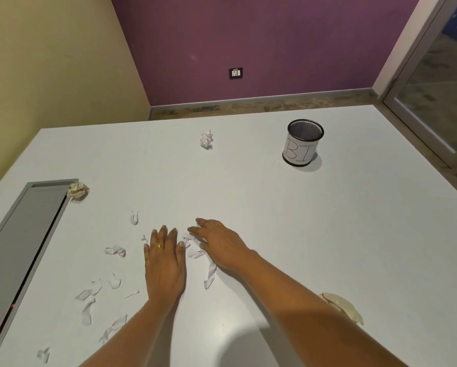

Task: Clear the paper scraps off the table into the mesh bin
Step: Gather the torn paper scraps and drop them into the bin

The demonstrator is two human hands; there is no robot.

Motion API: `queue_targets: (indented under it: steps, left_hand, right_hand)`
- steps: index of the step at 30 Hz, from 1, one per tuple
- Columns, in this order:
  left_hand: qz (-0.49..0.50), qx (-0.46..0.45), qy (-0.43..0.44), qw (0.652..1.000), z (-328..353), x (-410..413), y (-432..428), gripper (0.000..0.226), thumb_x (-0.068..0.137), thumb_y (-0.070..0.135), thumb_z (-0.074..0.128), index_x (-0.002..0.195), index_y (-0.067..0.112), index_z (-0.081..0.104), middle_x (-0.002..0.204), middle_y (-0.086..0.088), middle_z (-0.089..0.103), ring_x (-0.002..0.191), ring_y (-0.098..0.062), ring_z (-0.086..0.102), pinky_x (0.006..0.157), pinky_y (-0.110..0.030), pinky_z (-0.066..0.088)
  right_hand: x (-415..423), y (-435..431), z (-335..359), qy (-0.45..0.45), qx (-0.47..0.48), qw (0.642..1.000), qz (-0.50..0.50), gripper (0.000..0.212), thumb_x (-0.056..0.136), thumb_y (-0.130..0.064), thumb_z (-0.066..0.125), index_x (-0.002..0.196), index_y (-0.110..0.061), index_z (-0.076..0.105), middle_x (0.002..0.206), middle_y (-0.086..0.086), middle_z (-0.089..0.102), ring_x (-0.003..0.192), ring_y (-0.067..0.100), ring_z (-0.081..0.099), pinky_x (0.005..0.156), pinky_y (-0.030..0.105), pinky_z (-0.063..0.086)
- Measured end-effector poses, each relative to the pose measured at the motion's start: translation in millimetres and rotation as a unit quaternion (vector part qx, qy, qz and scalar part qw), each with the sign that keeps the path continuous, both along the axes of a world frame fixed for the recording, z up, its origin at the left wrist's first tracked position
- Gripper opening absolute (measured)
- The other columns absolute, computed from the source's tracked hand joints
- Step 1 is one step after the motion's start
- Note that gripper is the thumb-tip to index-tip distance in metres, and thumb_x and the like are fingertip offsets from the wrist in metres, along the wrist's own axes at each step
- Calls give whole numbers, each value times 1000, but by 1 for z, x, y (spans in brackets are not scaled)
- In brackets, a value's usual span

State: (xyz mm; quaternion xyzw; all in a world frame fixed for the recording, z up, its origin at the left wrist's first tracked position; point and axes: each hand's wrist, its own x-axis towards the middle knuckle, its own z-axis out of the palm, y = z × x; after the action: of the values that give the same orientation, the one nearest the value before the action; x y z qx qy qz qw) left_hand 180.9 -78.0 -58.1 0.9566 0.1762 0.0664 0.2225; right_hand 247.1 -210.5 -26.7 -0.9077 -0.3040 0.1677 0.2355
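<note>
A black mesh bin [303, 143] with a white paper label stands upright at the far right of the white table [327, 234]. My left hand [164, 263] lies flat on the table with straight fingers. My right hand [220, 245] rests just to its right, fingers spread over a few white scraps [195, 252]. One long scrap [210, 276] lies by my right wrist. Several more torn white scraps [89, 295] are scattered to the left. A crumpled white ball [207, 139] sits far ahead, and a crumpled beige ball [77, 191] lies at the left.
A grey recessed panel [23, 247] runs along the table's left side. A beige paper piece [345, 307] lies beside my right forearm. Beyond the table's far edge are a purple wall and a yellow wall; a glass door frame stands at right.
</note>
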Motion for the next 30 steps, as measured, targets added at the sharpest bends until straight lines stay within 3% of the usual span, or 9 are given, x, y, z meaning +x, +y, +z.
queue_targets:
  steps: [3,6,10,14,17,21,25,30]
  left_hand:
    - [14,0,-5,1000,-2,-4,-2,42,98,22,32,137,10,40,150,-10,34,144,-25,20,119,-42,12]
    - [28,-33,-24,999,-1,-4,-2,40,98,17,32,136,7,43,146,-11,41,141,-24,26,119,-40,15]
    - [24,-111,-80,990,1,-6,-3,35,97,8,36,128,5,50,134,-11,53,131,-27,41,113,-42,31]
    - [28,-147,-92,984,0,-9,3,33,94,3,40,124,7,53,127,-8,58,122,-24,47,102,-27,32]
    - [13,-137,-81,987,-1,-11,7,33,93,1,43,123,6,55,127,-9,58,121,-25,48,100,-24,30]
    - [0,-102,-67,993,0,-9,4,33,93,1,42,123,4,55,128,-13,56,124,-27,46,106,-34,34]
    - [8,-31,-40,999,1,-7,1,32,93,5,43,122,3,56,135,-15,52,132,-31,40,112,-45,31]
    - [10,12,-17,1000,0,-6,-1,32,94,8,40,124,6,54,136,-13,51,133,-29,39,113,-47,27]
  right_hand:
    - [-5,0,-2,-62,-59,996,23,43,96,-8,41,139,-14,40,153,6,28,140,21,24,103,38,37]
    - [-7,-3,-6,-76,-55,996,0,40,93,-2,42,132,-8,46,149,9,35,137,21,29,96,37,44]
    - [-8,-7,-11,-81,-38,995,-34,34,90,6,40,121,0,54,131,14,51,125,25,40,94,40,45]
    - [-9,-12,-16,-81,-23,994,-64,32,87,8,40,112,3,58,119,13,58,112,25,45,90,38,44]
    - [-11,-16,-17,-73,-7,994,-80,30,84,10,41,106,3,61,110,14,60,104,25,47,85,38,45]
    - [-11,-23,-14,-64,-5,992,-106,25,86,6,42,99,4,63,104,15,62,100,25,49,85,37,44]
    - [-4,-29,-11,-44,3,990,-132,27,85,7,42,101,3,65,107,14,64,105,24,50,87,32,42]
    - [11,-47,-3,-55,32,983,-174,28,86,6,46,103,1,68,109,14,67,108,24,54,89,25,40]
